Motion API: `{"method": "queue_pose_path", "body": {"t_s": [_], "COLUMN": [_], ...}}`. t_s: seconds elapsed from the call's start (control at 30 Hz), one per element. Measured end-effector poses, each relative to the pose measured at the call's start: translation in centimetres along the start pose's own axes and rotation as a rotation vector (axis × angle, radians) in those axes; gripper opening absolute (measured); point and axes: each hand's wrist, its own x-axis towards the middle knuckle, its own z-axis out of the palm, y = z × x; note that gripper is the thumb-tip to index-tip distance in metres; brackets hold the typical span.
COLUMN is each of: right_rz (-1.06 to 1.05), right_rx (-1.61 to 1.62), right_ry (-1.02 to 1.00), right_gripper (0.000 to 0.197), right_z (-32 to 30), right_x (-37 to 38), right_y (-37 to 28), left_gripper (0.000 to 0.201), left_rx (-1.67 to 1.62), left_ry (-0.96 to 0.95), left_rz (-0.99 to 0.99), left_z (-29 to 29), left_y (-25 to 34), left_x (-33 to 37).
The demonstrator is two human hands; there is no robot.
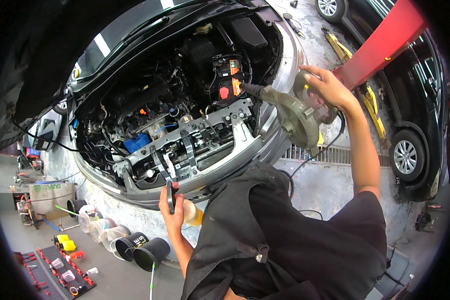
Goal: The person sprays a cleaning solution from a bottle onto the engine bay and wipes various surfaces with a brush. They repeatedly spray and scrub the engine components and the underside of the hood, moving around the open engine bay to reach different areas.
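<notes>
My left hand (pixel 172 204), low over the car's front edge, is closed around a spray bottle. Its long dark head lies along my fingers, and its cloudy body with a yellow-orange lower part (pixel 194 214) shows beside the hand. My right hand (pixel 330 90) grips a grey-green handheld blower (pixel 291 114) at the right front corner of the car. The blower's dark ribbed nozzle (pixel 252 90) points left over the open engine bay, close to the battery (pixel 232 75). A blue cloth (pixel 137 143) lies in the bay behind the front crossmember (pixel 212 118).
The raised hood (pixel 25 75) overhangs at left. A red lift post (pixel 385 42) and a black car (pixel 420 100) stand at right. The blower's black cord (pixel 335 137) hangs down beside me. Several buckets (pixel 151 252) line the floor at lower left, near a tool rack (pixel 60 270).
</notes>
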Motion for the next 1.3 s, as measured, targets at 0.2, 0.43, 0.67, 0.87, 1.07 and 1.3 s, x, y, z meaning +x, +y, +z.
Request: {"method": "queue_pose_path", "body": {"t_s": [0.2, 0.43, 0.67, 0.87, 1.07, 1.3], "right_rz": [-0.051, -0.108, -0.074, -0.113, -0.041, -0.021], "right_rx": [0.118, 0.261, 0.619, 0.695, 0.771, 0.954], "right_ry": [0.125, 0.141, 0.097, 0.161, 0.130, 0.308], "right_gripper": [0.047, 0.046, 0.048, 0.051, 0.050, 0.055], "right_z": [-1.1, -0.1, 3.4, 6.4, 7.9, 12.2], "right_x": [0.8, 3.3, 6.0, 8.6, 8.5, 5.7], "right_y": [3.4, 4.9, 6.0, 5.1, 4.0, 2.9], "left_gripper": [0.034, 0.034, 0.035, 0.035, 0.033, 0.033], "left_rx": [0.004, 0.022, 0.023, -0.003, 0.002, -0.008], "left_ry": [-0.020, -0.064, -0.113, -0.065, -0.060, -0.047], "left_rz": [0.002, 0.038, 0.055, 0.027, 0.011, -0.029], "left_z": [2.4, 4.6, 5.5, 6.0, 5.7, 6.0], "left_y": [1.3, 3.5, 4.5, 5.1, 5.1, 4.9], "left_x": [-0.4, 1.6, 3.3, 3.8, 4.1, 4.8]}}
